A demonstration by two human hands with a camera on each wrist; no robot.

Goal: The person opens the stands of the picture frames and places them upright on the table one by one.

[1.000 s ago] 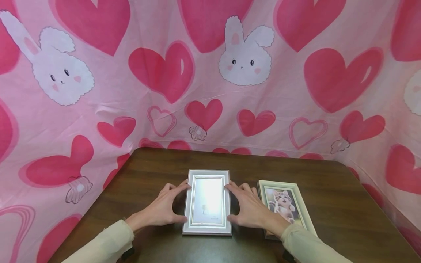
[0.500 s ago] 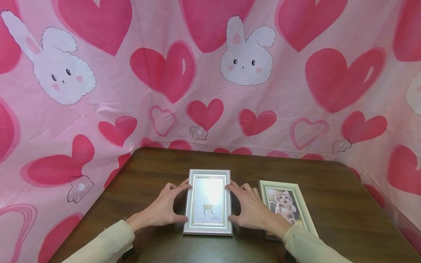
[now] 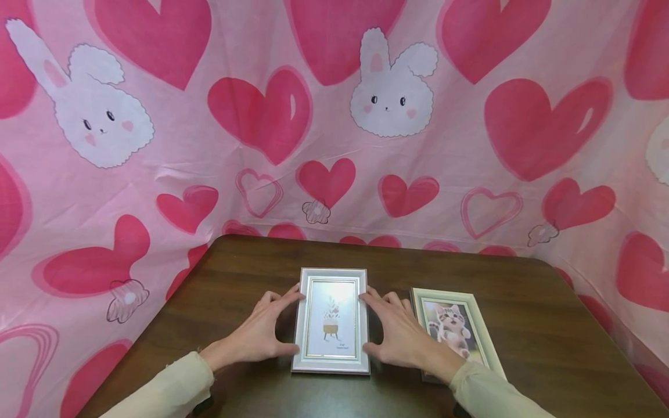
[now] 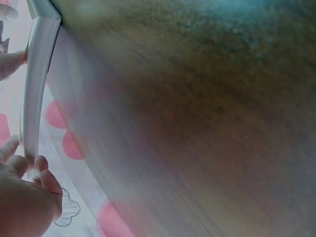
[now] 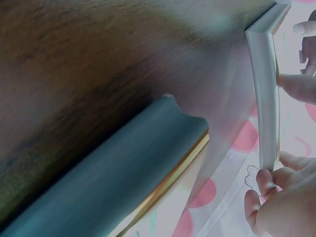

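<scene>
Both hands hold the same thing: a white picture frame [image 3: 331,320] with a small drawing of a potted plant, which lies on the dark wooden table [image 3: 528,342] near its front edge, in the middle of the head view. The left hand [image 3: 258,335] grips the frame's left side, with the fingers on the upper part of the edge and the thumb near the lower corner; the right hand [image 3: 398,334] grips the right side in the same way. In the left wrist view the white frame edge [image 4: 37,84] shows between the fingertips, and it looks a little raised from the table at the far end, though I cannot tell this with certainty. Just beside the right hand, close to its wrist, lies a second frame, a cream one with a kitten photo [image 3: 453,328]; the right wrist view shows its dark edge [image 5: 118,182] very near. I judge that the main risk is here: if the right hand or its sleeve [image 3: 491,395] moves sideways, it could push the kitten frame over the table. The grip is only by fingertips on narrow smooth edges, so the white frame could also slip and fall flat. Behind the table hangs a pink cloth [image 3: 157,145] with hearts and rabbits.
</scene>
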